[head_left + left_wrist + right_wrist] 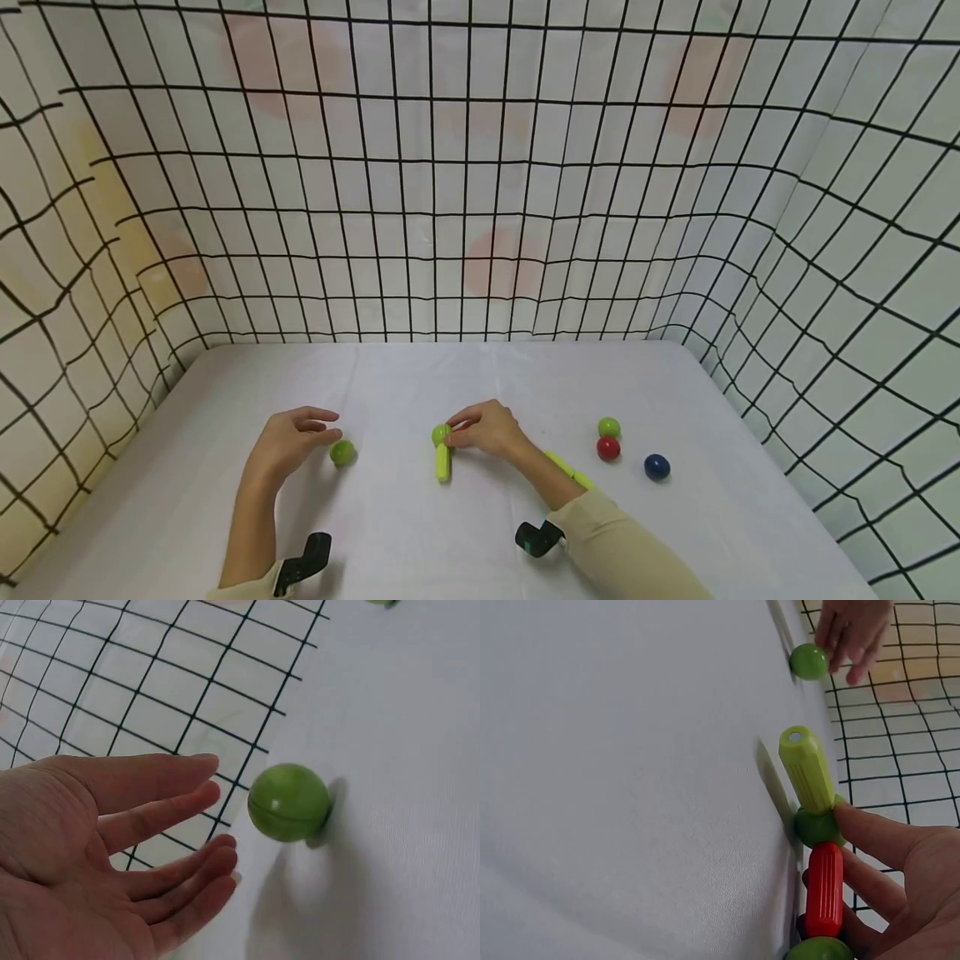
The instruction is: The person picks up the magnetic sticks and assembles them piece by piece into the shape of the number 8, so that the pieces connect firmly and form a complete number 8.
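Note:
In the head view my right hand [487,427] pinches a green ball [441,433], its thumb at the side of the ball. A yellow-green ribbed rod [808,772] sticks out from this ball toward me. In the right wrist view a red ribbed rod [825,889] reaches from the ball past my fingers to a second green ball [819,949]; my hand hides that part in the head view. My left hand [288,442] hovers at the left with fingers loosely spread. Just beyond its fingertips a loose green ball [289,802] sits on the white table.
Right of my right forearm lie a green ball [609,427], a red ball [608,448] and a dark blue ball [657,467]. Yellow-green rods [558,461] are partly covered by that forearm. Black wire mesh [465,208] stands around the back and sides of the white table [390,550].

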`<action>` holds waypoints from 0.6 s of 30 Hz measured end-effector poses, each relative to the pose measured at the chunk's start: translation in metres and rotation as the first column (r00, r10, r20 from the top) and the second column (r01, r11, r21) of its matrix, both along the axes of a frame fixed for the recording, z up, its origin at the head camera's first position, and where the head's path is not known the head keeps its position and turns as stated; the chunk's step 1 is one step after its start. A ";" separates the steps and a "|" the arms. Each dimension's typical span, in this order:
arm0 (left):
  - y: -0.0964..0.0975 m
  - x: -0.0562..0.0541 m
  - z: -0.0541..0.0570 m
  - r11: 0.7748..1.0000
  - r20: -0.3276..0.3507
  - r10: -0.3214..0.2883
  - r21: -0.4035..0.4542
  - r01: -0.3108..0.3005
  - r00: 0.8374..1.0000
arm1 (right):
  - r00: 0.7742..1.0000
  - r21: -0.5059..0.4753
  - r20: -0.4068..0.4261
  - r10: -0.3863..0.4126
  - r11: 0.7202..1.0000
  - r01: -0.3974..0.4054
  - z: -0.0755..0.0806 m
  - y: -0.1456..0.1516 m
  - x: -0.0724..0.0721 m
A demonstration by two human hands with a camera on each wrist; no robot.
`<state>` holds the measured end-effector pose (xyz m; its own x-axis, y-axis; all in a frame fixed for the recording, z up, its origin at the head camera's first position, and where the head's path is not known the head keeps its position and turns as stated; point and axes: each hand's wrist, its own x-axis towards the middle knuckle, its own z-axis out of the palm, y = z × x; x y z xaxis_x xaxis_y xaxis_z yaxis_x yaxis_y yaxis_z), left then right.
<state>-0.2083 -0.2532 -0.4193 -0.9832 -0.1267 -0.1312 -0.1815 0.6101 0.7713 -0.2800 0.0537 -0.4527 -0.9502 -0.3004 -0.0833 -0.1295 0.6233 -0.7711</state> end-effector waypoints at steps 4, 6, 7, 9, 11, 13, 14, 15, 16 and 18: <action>-0.006 -0.001 -0.005 0.999 0.052 -0.010 -0.042 0.012 0.999 | 1.000 0.019 -0.001 0.001 1.000 -0.001 0.000 0.000 -0.004; -0.008 -0.002 -0.008 0.998 0.077 -0.021 -0.056 0.026 0.997 | 1.000 0.026 -0.002 0.004 1.000 -0.004 0.001 0.000 -0.006; -0.009 -0.003 -0.009 0.997 0.086 -0.030 -0.063 0.035 0.996 | 1.000 0.028 -0.002 0.006 1.000 -0.006 0.001 0.000 -0.007; -0.010 -0.004 -0.011 0.997 0.098 -0.043 -0.061 0.049 0.994 | 1.000 0.028 0.000 0.007 1.000 -0.007 0.002 0.000 -0.008; -0.011 -0.004 -0.014 0.997 0.100 -0.055 -0.054 0.060 0.993 | 1.000 0.027 0.007 0.007 1.000 -0.007 0.003 0.000 -0.009; -0.011 -0.005 -0.016 0.997 0.101 -0.061 -0.036 0.065 0.993 | 1.000 0.026 0.012 0.002 1.000 -0.003 0.003 0.000 -0.009; -0.011 -0.005 -0.017 0.998 0.101 -0.062 -0.023 0.065 0.993 | 1.000 0.026 0.014 -0.001 1.000 0.000 0.003 0.000 -0.010; -0.011 -0.005 -0.017 0.998 0.102 -0.063 -0.013 0.065 0.993 | 1.000 0.026 0.016 -0.003 1.000 0.002 0.003 0.000 -0.010; -0.011 -0.005 -0.018 0.998 0.101 -0.063 -0.002 0.064 0.993 | 1.000 0.025 0.019 -0.004 1.000 0.003 0.003 0.000 -0.010; -0.010 -0.005 -0.019 0.998 0.100 -0.063 0.016 0.062 0.993 | 1.000 0.023 0.021 -0.006 1.000 0.005 0.003 0.001 -0.011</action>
<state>-0.2130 -0.2628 -0.4380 -0.9708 -0.0630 -0.2313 -0.2206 0.6129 0.7588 -0.2906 0.0542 -0.4493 -0.9497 -0.2931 -0.1102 -0.1100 0.6416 -0.7591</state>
